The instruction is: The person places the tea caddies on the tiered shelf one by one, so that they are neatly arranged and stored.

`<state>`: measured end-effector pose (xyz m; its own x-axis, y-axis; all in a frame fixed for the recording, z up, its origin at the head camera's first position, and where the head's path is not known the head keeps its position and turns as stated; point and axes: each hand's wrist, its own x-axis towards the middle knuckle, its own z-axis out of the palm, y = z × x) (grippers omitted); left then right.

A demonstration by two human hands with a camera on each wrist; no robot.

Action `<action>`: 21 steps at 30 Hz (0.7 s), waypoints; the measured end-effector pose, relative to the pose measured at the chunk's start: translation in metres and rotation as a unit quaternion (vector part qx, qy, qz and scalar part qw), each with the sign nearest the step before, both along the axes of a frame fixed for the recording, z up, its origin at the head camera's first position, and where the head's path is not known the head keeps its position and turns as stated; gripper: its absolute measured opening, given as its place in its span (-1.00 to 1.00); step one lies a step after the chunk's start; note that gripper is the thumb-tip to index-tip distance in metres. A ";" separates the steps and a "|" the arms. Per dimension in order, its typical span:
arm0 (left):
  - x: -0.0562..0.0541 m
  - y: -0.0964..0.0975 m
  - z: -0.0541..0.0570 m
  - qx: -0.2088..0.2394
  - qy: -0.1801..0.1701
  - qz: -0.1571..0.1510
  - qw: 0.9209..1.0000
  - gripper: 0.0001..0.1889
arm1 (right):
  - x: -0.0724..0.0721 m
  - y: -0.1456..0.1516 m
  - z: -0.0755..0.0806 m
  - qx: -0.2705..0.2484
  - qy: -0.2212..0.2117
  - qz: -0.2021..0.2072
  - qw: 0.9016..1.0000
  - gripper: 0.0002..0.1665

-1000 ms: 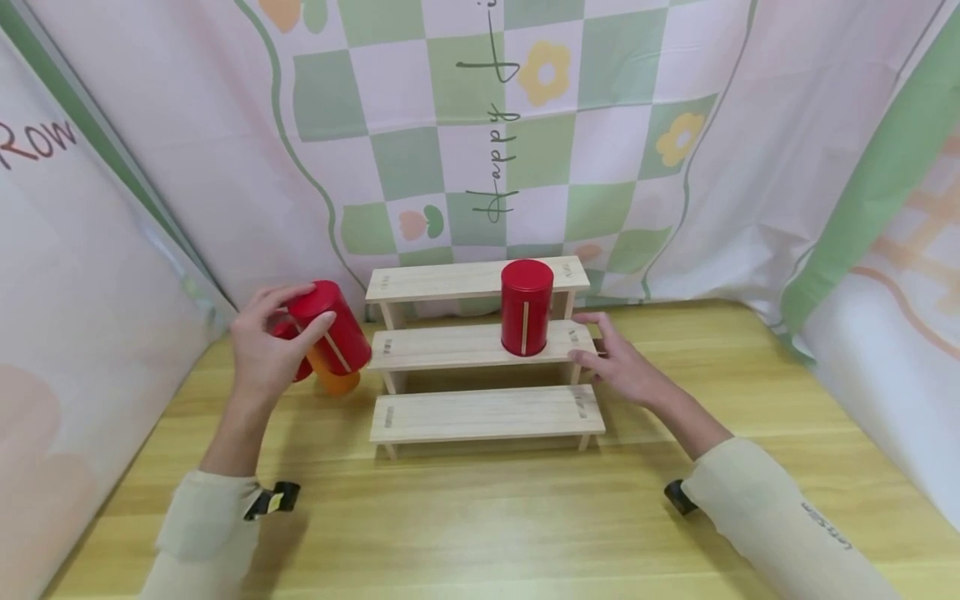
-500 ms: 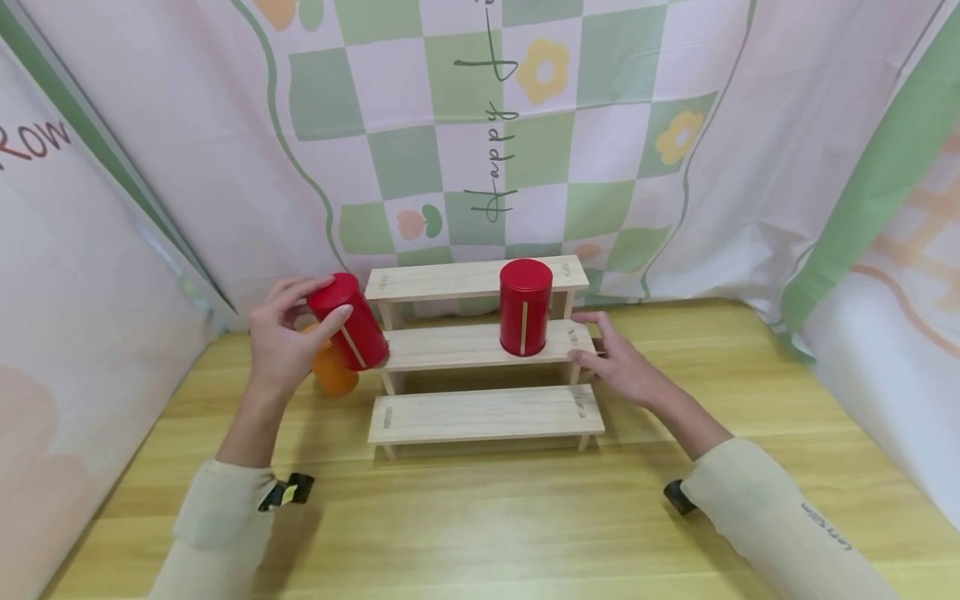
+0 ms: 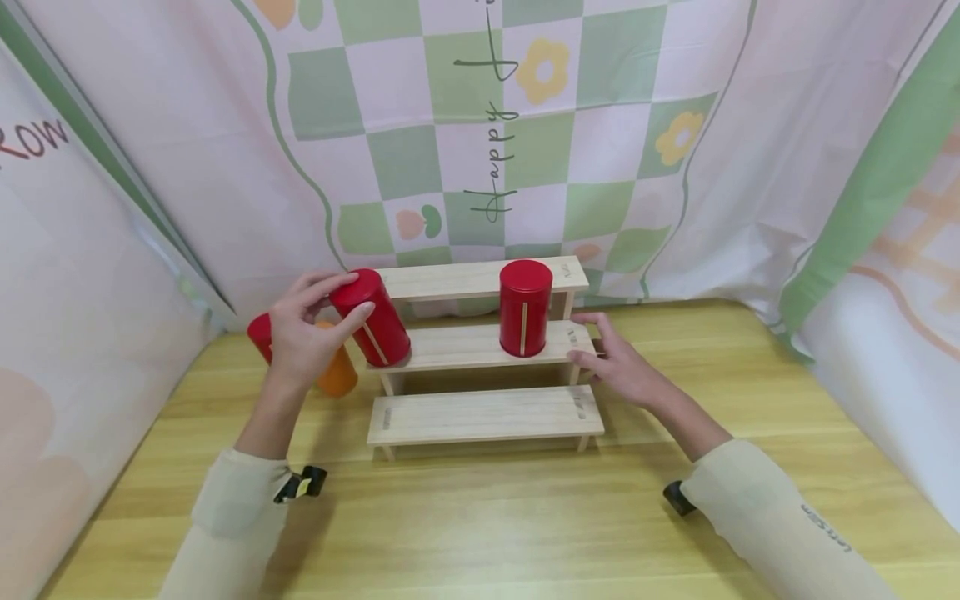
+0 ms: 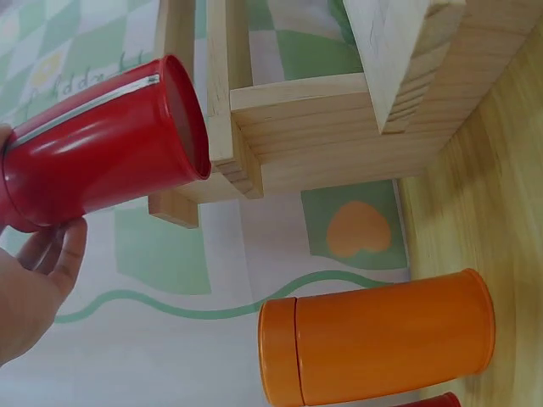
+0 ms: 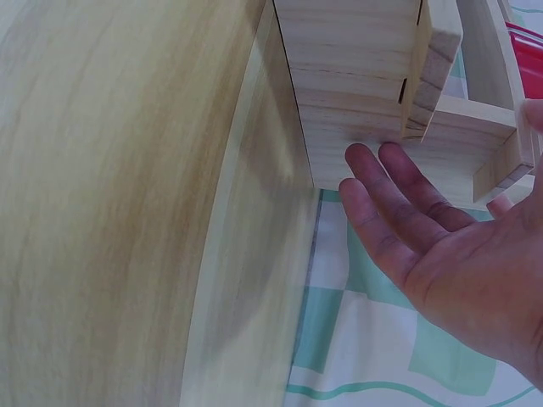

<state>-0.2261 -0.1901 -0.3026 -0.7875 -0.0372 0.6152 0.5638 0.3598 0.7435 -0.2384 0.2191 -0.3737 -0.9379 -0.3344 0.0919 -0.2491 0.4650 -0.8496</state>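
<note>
My left hand [image 3: 303,333] grips a red cylindrical tin [image 3: 372,321] near its lid, thumb in front and fingers behind. The tin tilts, its base at the left end of the middle tier of a wooden three-tier display shelf [image 3: 483,414]; in the left wrist view its bottom rim is close to the board's end, contact unclear. A second red tin [image 3: 525,308] stands upright toward the right of that tier. My right hand [image 3: 618,362] pinches the right end of the middle tier between thumb and forefinger; its other fingers extend below, as the right wrist view shows.
Behind my left hand an orange tin [image 3: 337,372] stands on the wooden table [image 3: 480,525], with another red tin [image 3: 260,335] further left, partly hidden. A checked curtain [image 3: 468,150] hangs close behind the shelf, and more cloth encloses both sides.
My left hand has carried the tilted red tin rightward from above the orange tin to the middle tier's left end. The red tin behind has come into view. My right hand has stayed put.
</note>
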 end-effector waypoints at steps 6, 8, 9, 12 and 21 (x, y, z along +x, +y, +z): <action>-0.002 0.003 -0.001 -0.009 0.003 -0.004 1.000 -0.59 | 0.001 0.000 0.000 0.000 -0.004 -0.001 1.000 -0.22; -0.003 0.004 -0.001 -0.007 0.001 -0.007 1.000 -0.59 | 0.001 0.000 0.000 0.000 -0.006 -0.001 1.000 -0.22; -0.003 0.005 -0.001 -0.006 0.001 -0.008 1.000 -0.59 | 0.001 0.000 0.000 -0.001 -0.007 0.000 1.000 -0.22; -0.004 0.007 -0.002 -0.007 -0.006 -0.010 1.000 -0.59 | 0.001 0.000 0.000 -0.001 -0.008 0.001 1.000 -0.22; -0.007 0.013 -0.004 -0.021 -0.015 -0.020 0.999 -0.57 | 0.001 0.000 0.000 0.004 -0.005 -0.001 1.000 -0.22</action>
<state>-0.2331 -0.1775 -0.3066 -0.8059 0.0211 0.5917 0.5563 0.3688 0.7447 -0.2377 0.2194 -0.3737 -0.9393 -0.3338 0.0788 -0.2391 0.4725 -0.8483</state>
